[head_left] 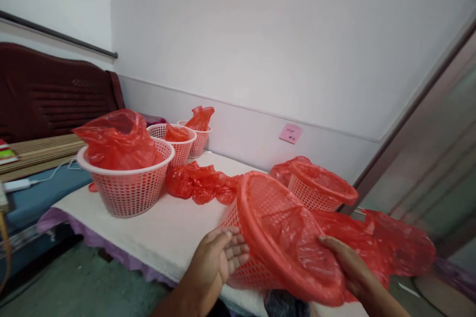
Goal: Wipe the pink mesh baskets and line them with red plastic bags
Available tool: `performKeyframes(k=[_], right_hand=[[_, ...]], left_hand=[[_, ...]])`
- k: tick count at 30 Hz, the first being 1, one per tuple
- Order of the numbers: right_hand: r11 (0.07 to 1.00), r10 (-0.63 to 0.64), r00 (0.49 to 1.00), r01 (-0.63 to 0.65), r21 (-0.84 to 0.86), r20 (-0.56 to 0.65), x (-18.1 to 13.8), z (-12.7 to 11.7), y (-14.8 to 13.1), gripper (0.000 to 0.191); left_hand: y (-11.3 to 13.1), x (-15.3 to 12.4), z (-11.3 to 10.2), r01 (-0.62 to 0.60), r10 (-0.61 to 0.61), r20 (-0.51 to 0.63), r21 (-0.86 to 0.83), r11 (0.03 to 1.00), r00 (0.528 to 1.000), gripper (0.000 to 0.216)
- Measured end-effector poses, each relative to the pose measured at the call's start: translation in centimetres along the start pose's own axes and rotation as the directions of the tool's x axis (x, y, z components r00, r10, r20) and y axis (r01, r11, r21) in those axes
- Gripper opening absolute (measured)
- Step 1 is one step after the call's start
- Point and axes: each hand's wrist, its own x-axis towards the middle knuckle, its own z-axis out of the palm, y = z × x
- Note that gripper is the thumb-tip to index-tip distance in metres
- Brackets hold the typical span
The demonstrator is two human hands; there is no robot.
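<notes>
A perforated pink plastic basket [253, 272] is tilted toward me at the bed's front edge. A red plastic bag [293, 228] lines it and is folded over its rim, with loose bag film spreading to the right. My left hand [219, 257] is open at the basket's left side, palm turned to it and fingers stretched out; whether it bears weight I cannot tell. On the right, my right hand [349, 265] grips the bag at the basket's rim, its thumb on the inside and its other fingers mostly hidden.
Another bag-lined basket [316, 188] stands behind. Crumpled red bags [203, 183] lie mid-bed. At left are a large basket [128, 190] and two smaller ones [180, 151] holding red bags. A pink note [291, 133] is on the wall; a wooden headboard [59, 94] stands left.
</notes>
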Motion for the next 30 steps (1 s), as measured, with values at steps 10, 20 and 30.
performKeyframes(k=[10,20,30], right_hand=[[0.999,0.011,1.000,-0.012,0.037,0.028,1.0,2.3,-0.1,0.004],[0.972,-0.130,0.968,0.082,0.220,0.213,-0.7,5.3,1.1,0.018],[0.938,-0.036,0.982,-0.031,0.346,0.186,-3.8,3.7,5.3,0.018]], left_hand=[[-2.6,0.1,-0.5,0.031,-0.033,0.045,0.039,0.999,0.998,0.040],[0.1,1.8,-1.4,-0.085,0.112,-0.122,0.210,0.974,0.986,0.032],[1.7,1.4,-1.0,-0.175,0.215,-0.193,0.205,0.963,0.957,0.015]])
